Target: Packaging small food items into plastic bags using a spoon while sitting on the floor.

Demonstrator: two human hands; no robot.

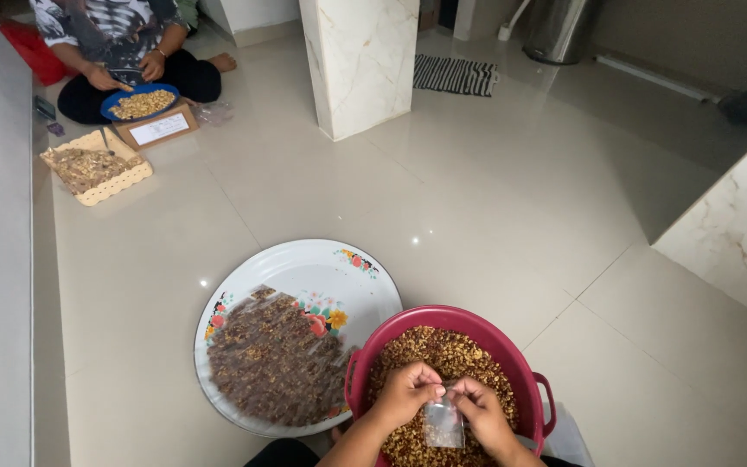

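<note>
Two hands meet over a dark red plastic basin (pixel 525 367) heaped with brown, crumbly nut-like pieces. The left hand (pixel 404 393) and the right hand (pixel 482 413) both pinch the top edge of a small clear plastic bag (pixel 443 424), fingers closed on its mouth from either side; the bag hangs just above the heap, probably so that anything that spills drops back into the basin. It seems to hold a little of the brown filling already, though its contents are hard to read.

Just to the left of the basin, touching its rim, lies a round white tray with flower prints (pixel 322 264). Flat filled packets of the same kind cover its lower part in overlapping rows, likely laid close by so that each is within easy reach.

Well apart, across the glossy tiled floor (pixel 494 199), another person sits cross-legged with a blue bowl of pale nuts (pixel 140 102) resting on a cardboard box (pixel 162 130). Beside them a cream scallop-edged tray (pixel 123 183) carries more packets. A marble-faced pillar (pixel 360 65) stands beyond.
</note>
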